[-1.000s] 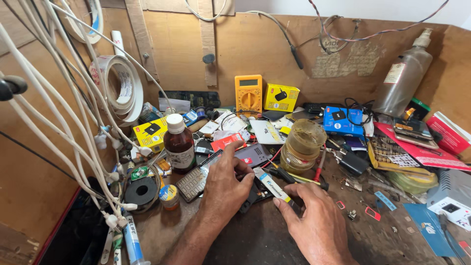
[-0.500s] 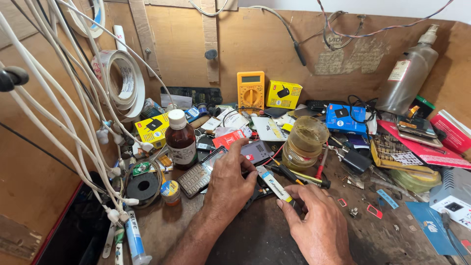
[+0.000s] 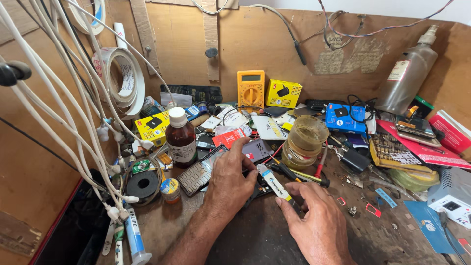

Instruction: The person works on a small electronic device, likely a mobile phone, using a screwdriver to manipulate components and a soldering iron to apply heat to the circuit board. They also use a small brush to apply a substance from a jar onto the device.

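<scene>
Two hands on the cluttered bench: the left hand (image 3: 230,184) lies fingers curled over a dark phone board (image 3: 260,189) at centre, pressing it down; the right hand (image 3: 319,223) pinches one white-and-blue tube (image 3: 275,185) just right of it. One brown bottle (image 3: 181,139) stands far-left, two yellow boxes (image 3: 283,93) farther back.

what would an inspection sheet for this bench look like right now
surface: worn wooden bench, mostly covered
job's things: small dark device under both hands; white tube beside it
clutter: brown bottle, yellow multimeter, stacked jars, keypad, screwdrivers
hands: left hand pressing on the device; right hand at the tube's end
cables: white cables hang at left
surroundings: wooden back wall, tape roll, spray bottle
</scene>
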